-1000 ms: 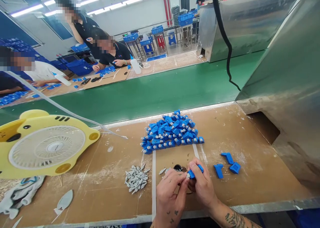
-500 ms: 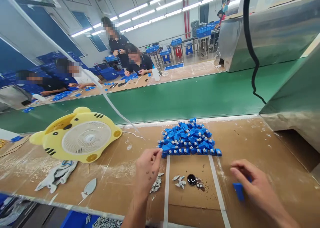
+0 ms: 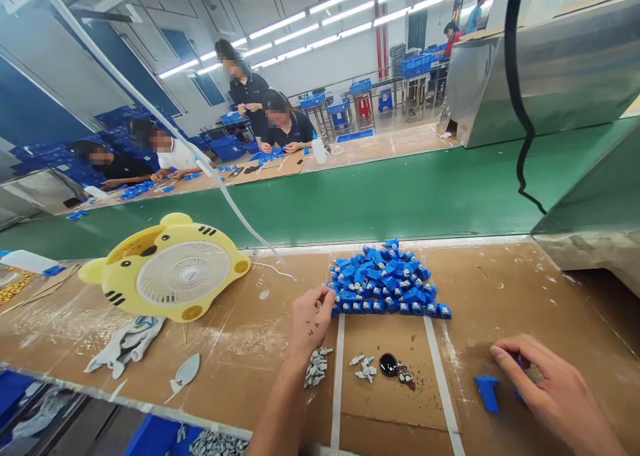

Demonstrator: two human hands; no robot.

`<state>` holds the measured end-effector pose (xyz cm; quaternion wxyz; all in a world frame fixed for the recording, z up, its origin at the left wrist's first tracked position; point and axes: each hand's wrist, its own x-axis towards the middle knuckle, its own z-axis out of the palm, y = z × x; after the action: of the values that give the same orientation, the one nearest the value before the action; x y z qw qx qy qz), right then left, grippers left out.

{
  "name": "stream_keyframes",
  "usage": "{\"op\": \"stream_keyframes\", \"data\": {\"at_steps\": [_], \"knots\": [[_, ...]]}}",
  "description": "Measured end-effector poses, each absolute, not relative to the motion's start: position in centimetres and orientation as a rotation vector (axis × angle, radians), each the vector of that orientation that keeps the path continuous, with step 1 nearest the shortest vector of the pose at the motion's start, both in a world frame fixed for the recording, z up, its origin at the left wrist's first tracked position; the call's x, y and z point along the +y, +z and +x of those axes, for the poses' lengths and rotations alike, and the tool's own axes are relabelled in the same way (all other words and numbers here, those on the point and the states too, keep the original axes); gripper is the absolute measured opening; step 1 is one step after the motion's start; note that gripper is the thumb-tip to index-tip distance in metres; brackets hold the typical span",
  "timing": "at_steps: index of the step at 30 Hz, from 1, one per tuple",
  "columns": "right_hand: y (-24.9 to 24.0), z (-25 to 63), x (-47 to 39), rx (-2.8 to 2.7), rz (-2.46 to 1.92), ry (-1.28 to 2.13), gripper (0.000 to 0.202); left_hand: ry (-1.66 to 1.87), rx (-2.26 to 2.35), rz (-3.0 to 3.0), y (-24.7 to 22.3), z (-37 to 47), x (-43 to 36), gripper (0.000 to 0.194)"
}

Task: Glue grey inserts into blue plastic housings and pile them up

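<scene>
My left hand [image 3: 314, 316] is at the left end of the heap of blue parts [image 3: 383, 276], thumb and forefinger pinched together at its edge; what they grip is too small to tell. On the right, my right hand [image 3: 545, 376] is over the table with its fingers curled, and blue shows beneath them. Just left of it lies a loose blue piece [image 3: 487, 393]. Between the hands, a small round pot of dark liquid [image 3: 389, 365] stands beside small grey metal parts [image 3: 367, 369]. More grey parts [image 3: 316, 368] lie below my left wrist.
A yellow animal-shaped fan [image 3: 175, 269] stands at the left, with a glove [image 3: 127, 346] before it. A green belt [image 3: 350, 199] runs behind the table [image 3: 240, 356]. A black cable [image 3: 520, 109] hangs at the right. People work across the belt.
The view has shifted slightly. My right hand has moved right, off the loose blue piece, which now shows fully. My left hand stays at the heap's left edge.
</scene>
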<state>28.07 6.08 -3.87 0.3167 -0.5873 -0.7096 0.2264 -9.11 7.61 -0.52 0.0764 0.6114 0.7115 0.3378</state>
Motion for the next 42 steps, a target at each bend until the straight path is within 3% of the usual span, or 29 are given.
{"op": "stream_keyframes", "data": {"at_steps": [4,8,17,21,28,32,42], "knots": [[-5.5,28.9,7.4,-1.962,-1.522,0.350,0.060,1.165,2.153,1.632,-0.3,-10.6,5.2,0.040],[-7.9,29.5,8.2,-2.107,-1.521,0.370,0.059,1.172,2.249,1.546,-1.0,-13.1,3.0,0.038],[-9.9,31.7,9.0,-2.250,-1.564,0.559,0.037,0.419,1.999,2.013,-2.2,-14.4,0.6,0.017],[-8.7,31.7,9.6,-2.244,-1.598,0.690,0.030,0.268,1.999,2.071,-3.0,-13.3,1.7,0.019],[-4.6,30.1,10.1,-1.953,-1.591,0.905,0.033,0.687,1.912,2.084,-3.0,-13.5,1.9,0.023],[-3.9,29.6,9.6,-1.620,-1.516,1.107,0.046,0.874,1.770,1.988,-3.0,-12.0,0.6,0.028],[-3.1,24.6,6.5,-1.227,-1.281,1.458,0.060,0.958,1.349,2.258,-2.9,-5.1,0.2,0.023]]}}
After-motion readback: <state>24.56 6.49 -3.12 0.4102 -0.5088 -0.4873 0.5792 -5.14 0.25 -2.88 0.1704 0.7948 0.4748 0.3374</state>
